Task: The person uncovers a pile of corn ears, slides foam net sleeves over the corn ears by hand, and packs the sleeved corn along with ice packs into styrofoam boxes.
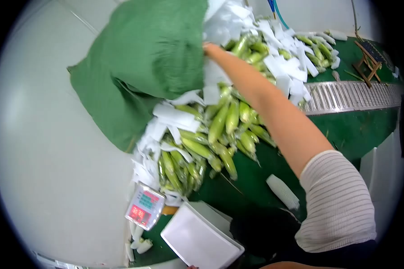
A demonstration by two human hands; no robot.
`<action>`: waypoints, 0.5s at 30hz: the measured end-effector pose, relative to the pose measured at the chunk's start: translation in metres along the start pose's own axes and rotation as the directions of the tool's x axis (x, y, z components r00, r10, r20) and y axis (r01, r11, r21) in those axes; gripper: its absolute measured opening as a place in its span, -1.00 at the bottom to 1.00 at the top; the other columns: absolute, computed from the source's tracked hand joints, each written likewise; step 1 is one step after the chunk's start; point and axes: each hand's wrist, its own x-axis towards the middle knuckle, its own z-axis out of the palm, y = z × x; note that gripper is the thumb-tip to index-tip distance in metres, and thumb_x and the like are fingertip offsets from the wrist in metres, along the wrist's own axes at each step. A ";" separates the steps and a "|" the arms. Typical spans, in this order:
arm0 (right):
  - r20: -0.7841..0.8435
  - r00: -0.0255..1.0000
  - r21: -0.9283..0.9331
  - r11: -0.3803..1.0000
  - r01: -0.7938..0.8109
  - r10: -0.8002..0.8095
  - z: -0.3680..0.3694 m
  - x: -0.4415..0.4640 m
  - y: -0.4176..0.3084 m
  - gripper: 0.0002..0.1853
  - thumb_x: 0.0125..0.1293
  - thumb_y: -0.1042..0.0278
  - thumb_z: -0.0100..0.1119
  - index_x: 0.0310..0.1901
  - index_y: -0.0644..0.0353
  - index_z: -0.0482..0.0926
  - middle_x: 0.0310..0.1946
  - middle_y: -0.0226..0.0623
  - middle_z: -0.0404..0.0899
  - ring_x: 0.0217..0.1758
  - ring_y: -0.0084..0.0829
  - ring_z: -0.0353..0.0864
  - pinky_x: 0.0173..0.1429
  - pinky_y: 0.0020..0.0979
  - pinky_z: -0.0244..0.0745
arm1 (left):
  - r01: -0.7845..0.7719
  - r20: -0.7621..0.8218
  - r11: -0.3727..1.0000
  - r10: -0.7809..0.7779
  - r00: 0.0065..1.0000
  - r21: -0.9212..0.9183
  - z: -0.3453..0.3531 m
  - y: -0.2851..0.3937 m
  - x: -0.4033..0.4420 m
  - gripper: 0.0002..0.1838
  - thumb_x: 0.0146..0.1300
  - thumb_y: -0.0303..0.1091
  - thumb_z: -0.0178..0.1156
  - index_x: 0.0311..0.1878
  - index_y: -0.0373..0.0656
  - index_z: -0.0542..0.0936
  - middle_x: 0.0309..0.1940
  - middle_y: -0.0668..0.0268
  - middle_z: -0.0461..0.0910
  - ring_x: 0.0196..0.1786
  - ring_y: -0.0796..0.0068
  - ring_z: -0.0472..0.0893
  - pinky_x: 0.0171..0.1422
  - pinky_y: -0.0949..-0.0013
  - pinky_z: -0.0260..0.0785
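My right arm stretches up and left across the view. My right hand (208, 48) is at the edge of a large green cloth or sack (143, 58), which hides its fingers, so its grip does not show. Below that edge lies a heap of green ears of corn (220, 121) in clear plastic film, with white foam sheets (177, 117) among and around them. Only a sliver of my left hand (193, 267) appears at the bottom edge, by a white foam box (202, 235); its fingers are mostly cut off.
A digital scale (145, 206) with red digits stands left of the box. A white foam net sleeve (283, 192) lies on the green floor (265, 166). At right are a metal drain grate (350, 96) and a small wooden folding stool (368, 62). A white wall (54, 134) borders the left.
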 end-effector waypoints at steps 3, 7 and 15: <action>0.228 0.959 0.054 0.986 0.157 -0.165 0.036 -0.082 -0.024 -0.51 0.11 0.13 0.09 0.10 0.02 0.42 0.10 -0.20 0.42 0.20 -0.14 0.35 0.21 -0.15 0.28 | 0.064 -0.024 0.966 -0.072 0.997 -0.251 0.025 -0.128 0.029 -0.83 0.23 -0.49 0.08 -0.17 -0.40 0.51 -0.49 0.15 0.58 -0.43 0.42 0.59 -0.39 0.48 0.46; 0.328 0.909 0.024 0.965 0.262 -0.255 0.009 -0.153 0.023 -0.43 0.16 -0.03 0.06 0.21 -0.02 0.37 0.18 -0.26 0.40 0.25 -0.18 0.34 0.25 -0.17 0.28 | -0.017 0.005 0.997 0.018 1.000 -0.071 -0.015 0.000 -0.024 -0.75 0.29 -0.40 0.07 -0.11 -0.42 0.52 -0.33 0.08 0.61 -0.36 0.33 0.59 -0.30 0.32 0.47; 0.776 0.631 -0.173 0.961 0.217 -0.003 -0.129 -0.191 0.036 -0.23 0.00 -0.03 0.30 0.19 0.25 0.29 -0.18 0.10 0.57 -0.09 0.00 0.57 -0.01 -0.14 0.48 | -0.102 0.170 0.793 0.251 0.953 -0.600 0.062 0.127 -0.061 -0.83 0.24 -0.52 0.09 -0.13 -0.37 0.54 -0.37 0.17 0.60 -0.37 0.43 0.62 -0.22 0.44 0.48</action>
